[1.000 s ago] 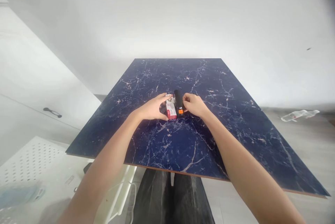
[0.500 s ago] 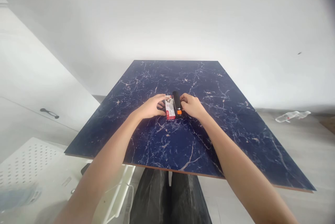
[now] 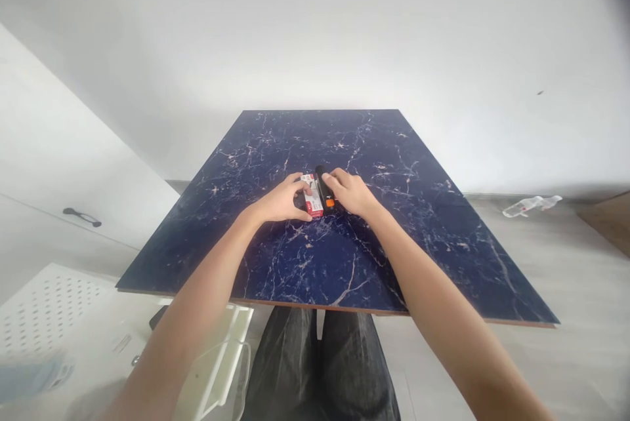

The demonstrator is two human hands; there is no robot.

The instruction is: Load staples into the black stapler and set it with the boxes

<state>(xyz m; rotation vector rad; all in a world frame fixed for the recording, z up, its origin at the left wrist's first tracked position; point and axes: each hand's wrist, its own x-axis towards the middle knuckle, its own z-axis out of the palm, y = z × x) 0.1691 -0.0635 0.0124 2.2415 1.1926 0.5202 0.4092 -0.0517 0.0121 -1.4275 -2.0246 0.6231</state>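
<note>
In the middle of a dark blue marbled table (image 3: 344,263), a small red and white box (image 3: 312,196) lies beside a black stapler-like tool with an orange end (image 3: 325,189). My left hand (image 3: 281,200) curls round the box from the left, thumb under its near end. My right hand (image 3: 350,191) rests on the black tool, fingers closed over its top and right side. Box and tool touch each other and both lie on the table top.
White cupboard with a dark handle (image 3: 81,216) stands at the left. A white perforated stool or rack (image 3: 59,316) sits below the table's left corner. A crumpled clear plastic bottle (image 3: 529,205) lies on the floor at right. My dark-trousered legs (image 3: 319,368) are under the near edge.
My right fingers have moved further over the top of the black tool. My left hand has closed more round the box. The view has shifted slightly, so the table sits a little left.
</note>
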